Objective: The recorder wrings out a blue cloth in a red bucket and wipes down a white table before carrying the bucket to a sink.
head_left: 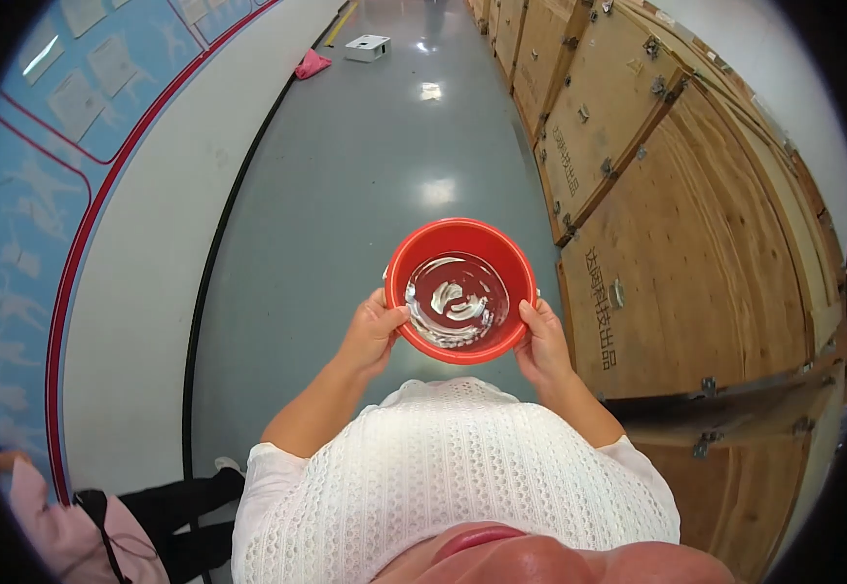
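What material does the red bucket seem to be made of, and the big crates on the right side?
The red bucket looks like glossy moulded plastic: even colour, smooth rounded rim, and water inside reflects light. The crates seem to be unpainted plywood, showing grain, with metal clips along the edges.

Tall plywood crates (696, 243) with dark lettering line the right, a blue red-edged wall display (63, 146) the left, and a small white box (367, 47) lies far down the floor.

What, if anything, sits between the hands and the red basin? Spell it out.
Nothing visible. The left hand and the right hand each grip the rim of the red basin directly, on opposite sides, with water showing inside.
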Demonstrator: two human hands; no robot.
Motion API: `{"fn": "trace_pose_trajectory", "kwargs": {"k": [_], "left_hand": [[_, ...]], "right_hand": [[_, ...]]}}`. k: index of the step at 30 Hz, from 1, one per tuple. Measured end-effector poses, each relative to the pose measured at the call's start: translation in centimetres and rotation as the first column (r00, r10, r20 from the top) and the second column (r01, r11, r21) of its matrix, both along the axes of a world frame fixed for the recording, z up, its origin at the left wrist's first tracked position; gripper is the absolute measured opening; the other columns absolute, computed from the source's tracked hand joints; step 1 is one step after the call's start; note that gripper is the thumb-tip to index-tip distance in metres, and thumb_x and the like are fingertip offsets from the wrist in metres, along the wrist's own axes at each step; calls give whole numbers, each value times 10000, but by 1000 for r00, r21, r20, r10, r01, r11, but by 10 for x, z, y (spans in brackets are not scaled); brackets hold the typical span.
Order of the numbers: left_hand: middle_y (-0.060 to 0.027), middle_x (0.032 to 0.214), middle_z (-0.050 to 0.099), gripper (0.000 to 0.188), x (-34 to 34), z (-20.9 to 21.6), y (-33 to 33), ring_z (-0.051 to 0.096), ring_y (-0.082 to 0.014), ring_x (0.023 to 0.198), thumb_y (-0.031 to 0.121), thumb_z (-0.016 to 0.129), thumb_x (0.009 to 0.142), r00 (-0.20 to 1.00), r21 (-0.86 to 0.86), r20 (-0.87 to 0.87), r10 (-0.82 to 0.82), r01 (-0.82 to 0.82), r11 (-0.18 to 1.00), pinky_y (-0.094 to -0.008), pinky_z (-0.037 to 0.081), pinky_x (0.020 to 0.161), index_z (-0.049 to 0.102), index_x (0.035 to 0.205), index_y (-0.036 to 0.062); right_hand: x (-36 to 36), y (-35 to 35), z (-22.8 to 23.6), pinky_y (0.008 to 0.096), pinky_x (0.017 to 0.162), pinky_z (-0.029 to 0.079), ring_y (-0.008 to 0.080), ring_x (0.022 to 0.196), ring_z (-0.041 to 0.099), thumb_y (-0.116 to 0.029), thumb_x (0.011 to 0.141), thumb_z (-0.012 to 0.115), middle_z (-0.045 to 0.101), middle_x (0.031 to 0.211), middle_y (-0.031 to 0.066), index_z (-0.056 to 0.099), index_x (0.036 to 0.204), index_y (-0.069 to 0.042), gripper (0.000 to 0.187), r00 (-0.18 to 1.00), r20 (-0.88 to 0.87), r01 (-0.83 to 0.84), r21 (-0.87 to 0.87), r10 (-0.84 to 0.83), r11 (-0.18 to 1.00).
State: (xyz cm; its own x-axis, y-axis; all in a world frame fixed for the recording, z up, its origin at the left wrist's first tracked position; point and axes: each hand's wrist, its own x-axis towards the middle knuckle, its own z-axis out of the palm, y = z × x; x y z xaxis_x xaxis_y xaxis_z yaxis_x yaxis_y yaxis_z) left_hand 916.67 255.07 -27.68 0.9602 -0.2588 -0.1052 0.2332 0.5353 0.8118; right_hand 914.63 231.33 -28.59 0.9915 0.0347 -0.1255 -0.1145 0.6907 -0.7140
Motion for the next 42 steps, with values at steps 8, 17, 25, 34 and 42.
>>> {"fn": "trace_pose_trajectory", "kwargs": {"k": [8, 17, 25, 34, 42], "left_hand": [[-44, 901, 601, 192, 203, 0, -30, 584, -97, 751, 74, 587, 780, 999, -2, -32, -11, 11, 1000, -229, 486, 677, 501, 950, 52], [-50, 900, 604, 191, 428, 9, -55, 585, -90, 762, 73, 596, 775, 997, -69, -42, 68, -71, 995, -219, 488, 680, 512, 943, 38], [-74, 926, 615, 176, 644, 14, -61, 598, -118, 815, 60, 584, 776, 1000, -17, -21, 23, -23, 1000, -237, 486, 739, 523, 938, 35], [-75, 944, 613, 237, 860, 3, -76, 597, -119, 825, 68, 582, 777, 1000, -6, -6, -18, 18, 1000, -233, 487, 725, 504, 996, 21], [-56, 899, 616, 182, 1041, 19, -101, 589, -98, 795, 53, 554, 776, 995, -52, -70, 71, -74, 996, -211, 471, 705, 521, 955, 43]], "right_hand": [[205, -25, 5, 253, 694, 512, 117, 780, 599, -114, 870, 507, 605, 906, 64, 490, 912, -61, 70, 998, -59, 31, -44, -33, 999], [442, -55, 18, 241, 739, 496, 108, 799, 594, -107, 874, 502, 608, 908, 61, 500, 888, -61, 49, 997, -65, -50, -48, 47, 998], [643, -56, 29, 227, 686, 490, 93, 745, 577, -112, 864, 519, 599, 870, 53, 485, 859, -69, 56, 995, -79, 63, -37, -66, 997], [847, -75, 26, 240, 705, 492, 109, 769, 589, -126, 864, 521, 605, 893, 60, 489, 915, -62, 88, 998, -41, 43, -15, -44, 999], [1049, -96, 30, 243, 692, 492, 105, 772, 595, -127, 861, 525, 612, 912, 42, 500, 947, -74, 104, 995, -98, -36, -75, 28, 997]]}}
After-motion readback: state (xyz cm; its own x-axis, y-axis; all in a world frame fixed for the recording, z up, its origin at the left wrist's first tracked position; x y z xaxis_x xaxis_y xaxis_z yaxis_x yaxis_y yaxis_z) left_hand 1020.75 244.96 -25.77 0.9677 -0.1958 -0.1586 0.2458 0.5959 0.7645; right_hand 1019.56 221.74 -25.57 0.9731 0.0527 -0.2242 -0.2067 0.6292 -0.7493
